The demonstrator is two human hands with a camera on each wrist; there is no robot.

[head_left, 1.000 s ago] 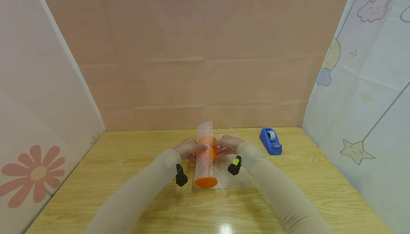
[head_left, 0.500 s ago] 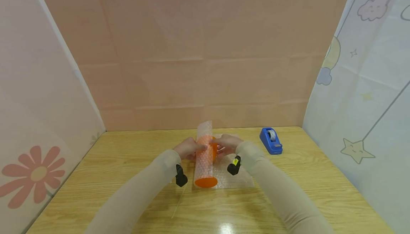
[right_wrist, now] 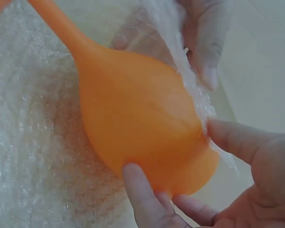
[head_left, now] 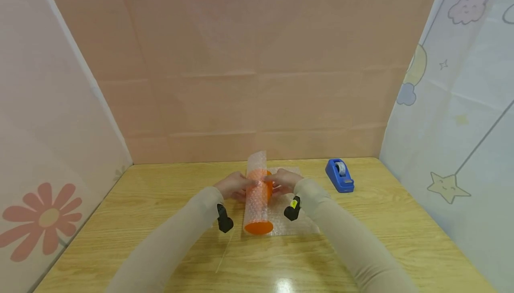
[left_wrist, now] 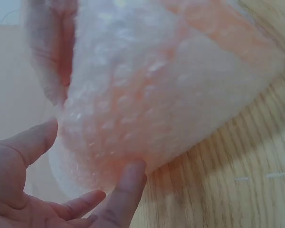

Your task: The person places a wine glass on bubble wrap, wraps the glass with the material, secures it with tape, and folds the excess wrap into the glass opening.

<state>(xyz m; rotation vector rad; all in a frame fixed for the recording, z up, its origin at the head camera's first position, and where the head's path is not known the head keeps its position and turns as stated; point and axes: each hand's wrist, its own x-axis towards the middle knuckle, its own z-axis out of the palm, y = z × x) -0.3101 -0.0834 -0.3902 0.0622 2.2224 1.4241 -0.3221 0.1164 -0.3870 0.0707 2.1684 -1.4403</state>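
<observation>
An orange goblet (right_wrist: 137,104) lies on its side on a sheet of bubble wrap (head_left: 293,221), its round foot (head_left: 259,228) towards me. From the left, a flap of the wrap is folded over the goblet's top. My left hand (head_left: 232,185) holds the wrap against the bowl, thumb on top and fingers low on the left side. On the right, my right hand (head_left: 285,180) grips the bare bowl. Its thumb (right_wrist: 237,140) presses the flap's edge onto the orange surface, and its fingers (right_wrist: 140,190) curve round underneath. The stem is mostly hidden under the flap in the head view.
A blue tape dispenser (head_left: 339,175) with a roll of clear tape stands at the back right of the wooden table (head_left: 152,212). A thin pale strip (head_left: 223,253) lies in front of the left wrist. Cloth-covered walls enclose the table's back and sides.
Both hands keep their hold on the wrapped goblet. The left hand and wrist have shifted slightly left, and the right thumb has come a little further left onto the flap's edge.
</observation>
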